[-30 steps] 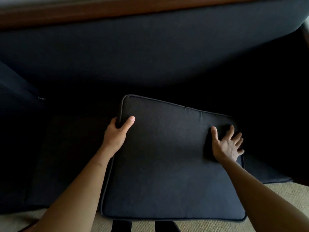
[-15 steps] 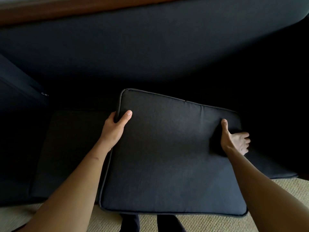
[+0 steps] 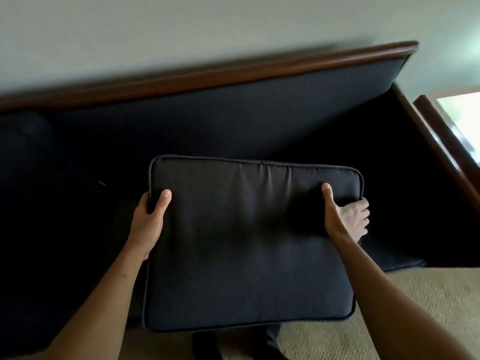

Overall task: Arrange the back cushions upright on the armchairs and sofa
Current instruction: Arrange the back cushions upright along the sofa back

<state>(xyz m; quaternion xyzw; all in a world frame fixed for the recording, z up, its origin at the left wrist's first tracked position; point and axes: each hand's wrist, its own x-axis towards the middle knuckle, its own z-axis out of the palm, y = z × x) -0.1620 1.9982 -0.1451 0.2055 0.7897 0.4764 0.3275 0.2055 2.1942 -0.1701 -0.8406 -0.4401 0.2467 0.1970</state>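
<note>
A dark, square back cushion (image 3: 246,245) with piped edges is held in front of me over the front of the dark sofa (image 3: 233,120). My left hand (image 3: 149,219) grips its left edge, thumb on top. On the right edge my right hand (image 3: 345,216) holds it, thumb on the face and fingers wrapped behind. The cushion's near edge hangs over the carpet. Behind it runs the sofa's upholstered back with a wooden top rail (image 3: 233,74).
Another dark cushion (image 3: 31,157) leans at the sofa's left end. The wooden right armrest (image 3: 446,141) runs along the right side, with a bright opening beyond. Beige carpet (image 3: 415,307) lies in front of the sofa. A pale wall rises behind.
My right hand went from lying flat on the cushion to gripping its right edge. The cushion has come up off the seat and levelled. My view tilted up, so the rail and wall show.
</note>
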